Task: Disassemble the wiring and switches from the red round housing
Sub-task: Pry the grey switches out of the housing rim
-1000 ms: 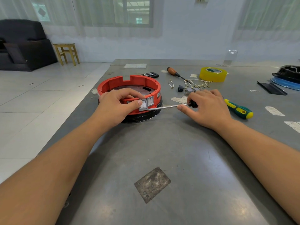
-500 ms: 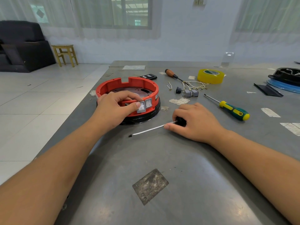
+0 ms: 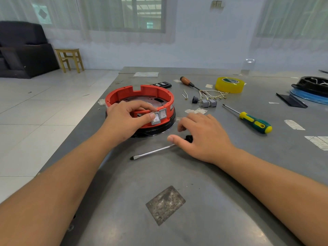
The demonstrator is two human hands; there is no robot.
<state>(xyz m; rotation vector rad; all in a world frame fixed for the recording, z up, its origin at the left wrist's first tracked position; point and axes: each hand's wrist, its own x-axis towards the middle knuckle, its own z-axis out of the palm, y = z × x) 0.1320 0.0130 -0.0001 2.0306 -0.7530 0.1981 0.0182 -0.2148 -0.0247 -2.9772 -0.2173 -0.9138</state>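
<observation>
The red round housing [image 3: 150, 91] sits on a black base on the grey metal table [image 3: 195, 201]. Two grey rocker switches sit in its near wall: one [image 3: 156, 118] under my left thumb, another [image 3: 163, 113] just right of it. My left hand [image 3: 124, 119] grips the housing's near rim, fingers inside and thumb on the switch. A flat screwdriver [image 3: 152, 152] with a black handle lies on the table in front of the housing. My right hand [image 3: 202, 137] hovers over its handle with fingers loosely spread, holding nothing.
Removed grey switches [image 3: 208, 102] and pale wires [image 3: 214, 95] lie behind the housing. Nearby are a green-yellow screwdriver [image 3: 252, 120], a wooden-handled tool [image 3: 189, 83], a yellow tape roll [image 3: 229, 84], and a black-blue housing [image 3: 312, 89] at far right. The table's left edge drops to tiled floor.
My right hand pulled the flat screwdriver away from the switch, laid it on the table and let go. My left hand stayed on the housing.
</observation>
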